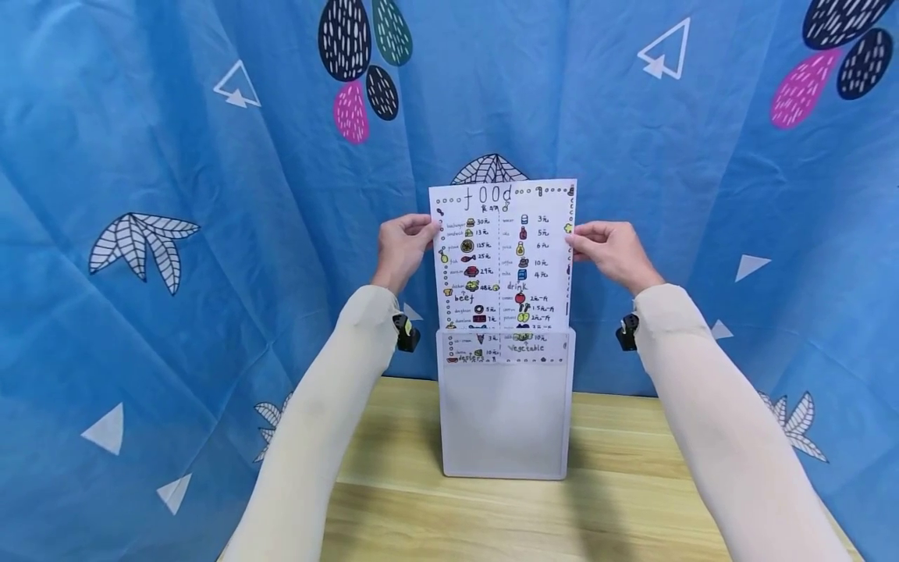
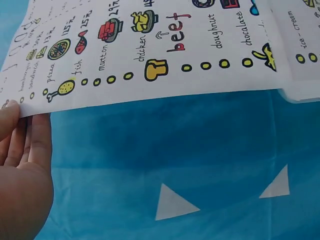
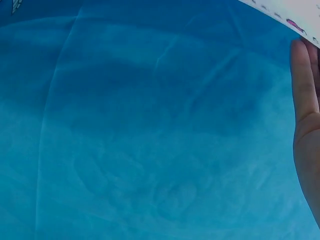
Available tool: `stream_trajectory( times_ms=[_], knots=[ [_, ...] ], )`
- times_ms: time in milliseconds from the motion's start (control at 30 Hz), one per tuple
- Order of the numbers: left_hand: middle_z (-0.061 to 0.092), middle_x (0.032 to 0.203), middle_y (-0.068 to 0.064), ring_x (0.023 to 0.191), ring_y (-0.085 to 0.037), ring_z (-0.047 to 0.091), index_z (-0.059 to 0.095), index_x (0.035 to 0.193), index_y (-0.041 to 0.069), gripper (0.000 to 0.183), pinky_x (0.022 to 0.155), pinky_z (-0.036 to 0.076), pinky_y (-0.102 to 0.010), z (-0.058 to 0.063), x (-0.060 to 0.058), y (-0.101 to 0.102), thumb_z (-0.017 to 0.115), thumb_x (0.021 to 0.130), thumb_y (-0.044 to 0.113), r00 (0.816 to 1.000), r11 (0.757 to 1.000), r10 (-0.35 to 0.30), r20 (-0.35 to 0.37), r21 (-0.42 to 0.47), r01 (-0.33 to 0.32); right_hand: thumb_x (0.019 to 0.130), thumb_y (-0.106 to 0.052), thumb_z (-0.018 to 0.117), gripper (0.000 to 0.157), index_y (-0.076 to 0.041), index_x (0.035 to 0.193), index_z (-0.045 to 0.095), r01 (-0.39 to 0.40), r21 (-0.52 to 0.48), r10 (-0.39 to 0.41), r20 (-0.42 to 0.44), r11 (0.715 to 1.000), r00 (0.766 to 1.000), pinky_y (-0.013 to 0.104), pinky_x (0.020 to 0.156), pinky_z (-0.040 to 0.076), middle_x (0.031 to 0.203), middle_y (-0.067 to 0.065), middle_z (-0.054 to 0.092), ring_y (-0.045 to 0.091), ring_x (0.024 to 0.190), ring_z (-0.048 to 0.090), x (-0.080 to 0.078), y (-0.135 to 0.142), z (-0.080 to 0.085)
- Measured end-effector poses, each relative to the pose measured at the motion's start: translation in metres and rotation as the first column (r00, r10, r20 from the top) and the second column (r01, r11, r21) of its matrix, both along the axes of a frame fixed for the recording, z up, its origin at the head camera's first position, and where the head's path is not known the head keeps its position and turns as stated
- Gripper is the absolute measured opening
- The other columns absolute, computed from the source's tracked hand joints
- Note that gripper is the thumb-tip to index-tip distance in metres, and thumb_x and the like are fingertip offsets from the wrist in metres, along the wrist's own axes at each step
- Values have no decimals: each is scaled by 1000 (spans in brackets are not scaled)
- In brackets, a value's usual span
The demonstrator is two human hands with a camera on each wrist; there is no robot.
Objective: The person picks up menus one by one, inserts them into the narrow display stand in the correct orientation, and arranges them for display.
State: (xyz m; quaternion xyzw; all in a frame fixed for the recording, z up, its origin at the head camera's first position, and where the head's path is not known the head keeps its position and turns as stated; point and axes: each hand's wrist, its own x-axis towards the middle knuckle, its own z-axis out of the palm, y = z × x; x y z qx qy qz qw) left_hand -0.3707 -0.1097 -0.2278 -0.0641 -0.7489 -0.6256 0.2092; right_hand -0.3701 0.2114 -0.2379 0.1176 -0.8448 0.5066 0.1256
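Observation:
A hand-drawn paper menu headed "food" stands upright, its lower end inside a clear plastic sleeve. The sleeve's bottom edge rests on the wooden table. My left hand pinches the menu's left edge between thumb and fingers, near the top. On the opposite edge, at about the same height, my right hand pinches the paper. In the left wrist view the left hand grips the menu's edge, with the sleeve's corner farther along. The right wrist view shows only part of the right hand at the paper's edge.
A blue patterned curtain hangs behind the table and along both sides. The pale wooden table extends in front of the sleeve. Small black devices are strapped to both wrists.

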Motion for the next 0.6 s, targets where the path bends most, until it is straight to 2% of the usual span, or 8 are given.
stream_trajectory(
  times_ms=[67, 167, 267, 367, 500, 600],
  knots=[
    [71, 106, -15, 94, -23, 70, 72, 115, 0, 24, 88, 57, -32, -2, 1, 0, 70, 96, 15, 1000, 1000, 4, 16, -9, -4, 97, -31, 67, 43, 2, 125, 66, 8, -36, -10, -44, 999, 999, 44, 102, 49, 120, 18, 69, 6, 84, 72, 1, -1, 4],
    [71, 106, -15, 94, -23, 70, 72, 116, 1, 25, 89, 57, -33, -5, 1, 0, 70, 95, 15, 1000, 1000, 1, 31, -1, -1, 97, -28, 68, 41, 2, 124, 66, 27, -89, -36, -100, 996, 994, 35, 97, 53, 114, 12, 73, 2, 81, 71, 1, -2, 10],
    [71, 106, -15, 94, -24, 71, 72, 115, 0, 24, 90, 57, -35, -8, 1, -1, 70, 95, 14, 999, 1000, 1, 37, 17, -1, 96, -23, 69, 37, 3, 122, 67, 39, -114, -53, -120, 993, 991, 29, 92, 55, 104, 4, 75, 3, 82, 71, 1, -3, 13],
    [71, 106, -16, 95, -25, 70, 72, 114, 0, 24, 91, 57, -37, -9, 1, 0, 70, 95, 14, 999, 1000, -2, 45, 16, 1, 97, -23, 68, 35, 2, 121, 68, 55, -102, -67, -118, 993, 991, 32, 96, 53, 101, 1, 75, 3, 82, 71, 1, -2, 11],
    [70, 107, -15, 96, -24, 70, 72, 116, 1, 26, 91, 57, -36, -13, 2, 0, 69, 96, 16, 998, 1000, -7, 63, -3, 7, 97, -24, 68, 34, 1, 120, 69, 66, -74, -75, -125, 995, 989, 38, 98, 52, 104, 6, 75, 0, 81, 70, 1, -1, 7],
    [70, 108, -15, 97, -24, 70, 71, 118, 1, 27, 91, 57, -34, -17, 3, 0, 68, 97, 17, 998, 1000, -7, 67, -8, 7, 97, -24, 68, 34, 2, 119, 69, 66, -61, -73, -133, 996, 988, 35, 96, 53, 105, 8, 75, -2, 79, 69, 2, -1, 5]
  ],
)
